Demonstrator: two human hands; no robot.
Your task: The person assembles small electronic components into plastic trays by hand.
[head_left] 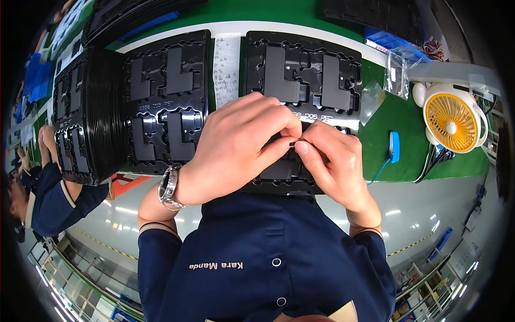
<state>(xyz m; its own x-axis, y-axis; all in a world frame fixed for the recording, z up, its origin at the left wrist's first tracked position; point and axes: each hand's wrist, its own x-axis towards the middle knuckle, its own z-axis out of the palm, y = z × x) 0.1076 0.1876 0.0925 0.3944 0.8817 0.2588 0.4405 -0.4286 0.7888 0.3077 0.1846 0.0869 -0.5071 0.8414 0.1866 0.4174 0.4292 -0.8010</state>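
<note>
A tiny dark piece [293,144] is being pinched between the left hand [236,142] and right hand [337,161], both closed on it, above a glossy black moulded-plastic tray [308,108]; matte black L-shaped parts [276,75] are lying in the tray; a white-and-orange fan [450,127] is standing on the green counter [394,173], rightward.

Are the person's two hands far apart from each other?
No, the left hand and the right hand are close together, their fingertips bunched over a black tray.

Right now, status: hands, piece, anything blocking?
Left hand, right hand together above black tray. Tiny dark piece between them, grip unclear. Hands partly cover tray.
</note>
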